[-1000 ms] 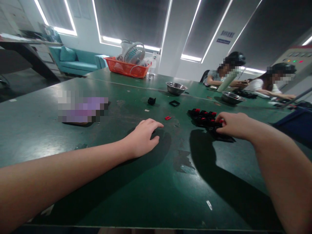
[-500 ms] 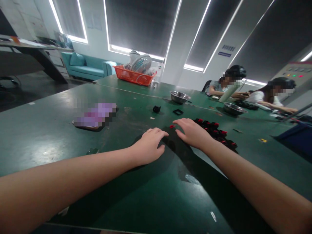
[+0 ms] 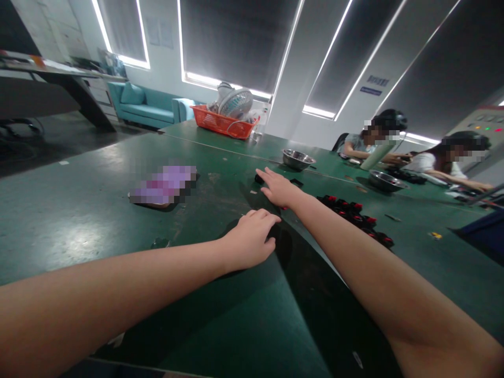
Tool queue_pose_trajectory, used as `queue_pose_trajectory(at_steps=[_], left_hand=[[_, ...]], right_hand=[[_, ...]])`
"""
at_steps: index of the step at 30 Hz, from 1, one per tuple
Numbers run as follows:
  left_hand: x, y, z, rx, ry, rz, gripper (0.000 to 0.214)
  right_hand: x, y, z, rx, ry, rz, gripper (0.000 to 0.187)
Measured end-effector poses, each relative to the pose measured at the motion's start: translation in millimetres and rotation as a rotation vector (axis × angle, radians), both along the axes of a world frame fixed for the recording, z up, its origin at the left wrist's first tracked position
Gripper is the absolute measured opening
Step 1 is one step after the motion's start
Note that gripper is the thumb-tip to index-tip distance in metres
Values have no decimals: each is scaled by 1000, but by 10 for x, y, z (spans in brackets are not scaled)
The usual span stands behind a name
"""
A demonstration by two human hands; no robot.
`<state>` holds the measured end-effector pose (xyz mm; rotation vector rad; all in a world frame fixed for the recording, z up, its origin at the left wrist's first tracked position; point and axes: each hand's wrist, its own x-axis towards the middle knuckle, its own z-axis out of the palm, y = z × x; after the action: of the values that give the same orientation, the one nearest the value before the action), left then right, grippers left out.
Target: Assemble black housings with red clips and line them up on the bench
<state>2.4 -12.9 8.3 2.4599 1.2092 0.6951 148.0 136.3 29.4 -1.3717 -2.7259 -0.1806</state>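
Observation:
My left hand (image 3: 251, 239) lies palm down on the green table (image 3: 79, 220), fingers loosely curved and holding nothing I can see. My right hand (image 3: 279, 188) stretches forward with its fingers flat and spread, its tips over a small black part (image 3: 259, 179). A flat black frame (image 3: 296, 182) lies just right of that hand. A heap of black parts with red tabs (image 3: 356, 218) sits to the right of my right forearm.
A blurred purple object (image 3: 164, 184) lies to the left. Two steel bowls (image 3: 298, 158) (image 3: 384, 180) stand farther back. An orange basket with a fan (image 3: 224, 122) is at the far end. Two people sit at the far right.
My right hand left the heap of black and red parts and swept left and forward to the small black part. My left hand stayed in place. The camera tilted up a little.

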Motion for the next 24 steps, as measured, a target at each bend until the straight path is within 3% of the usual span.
queue_pose_trajectory(at_steps=[9,16,24], left_hand=[[3,-1,1,-5,14,-7,44],[3,3,8,-7,9,-14,44],[1,1,-8,-13,12,-16,45]], right_hand=[[8,235,-108,-15,55,0,60],[24,175,-81,46,147,-7,44],[13,136,-54,83,238,-118,29]])
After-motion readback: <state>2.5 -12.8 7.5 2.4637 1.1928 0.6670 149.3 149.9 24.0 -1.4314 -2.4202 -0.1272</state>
